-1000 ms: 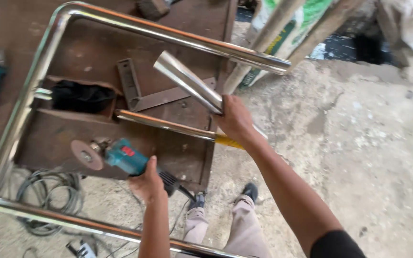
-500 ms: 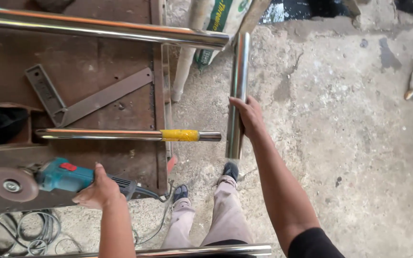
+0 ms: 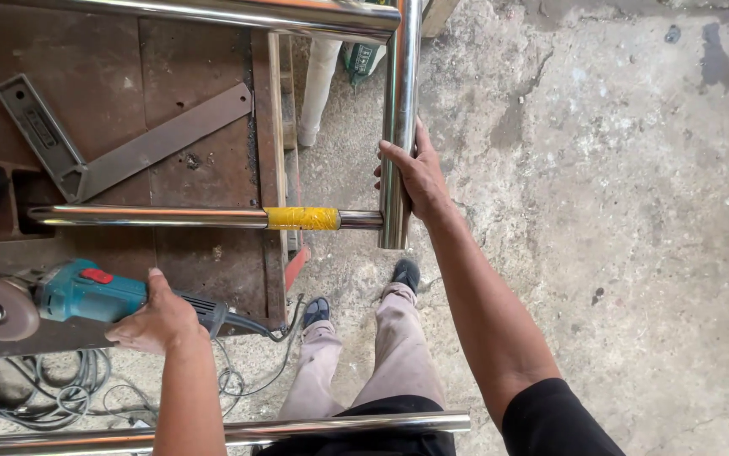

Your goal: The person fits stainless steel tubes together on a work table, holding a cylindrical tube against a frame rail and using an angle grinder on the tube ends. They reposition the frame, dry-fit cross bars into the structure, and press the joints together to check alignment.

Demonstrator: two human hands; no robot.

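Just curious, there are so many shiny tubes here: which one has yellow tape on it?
The horizontal tube across the middle, over the brown workbench. Its yellow tape band sits near the upright tube gripped by the right hand.

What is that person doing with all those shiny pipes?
The right hand grips a short shiny pipe, standing it against the end of a pipe with yellow tape on a rusty metal table. The left hand rests on a blue grinder lying on the table's edge.
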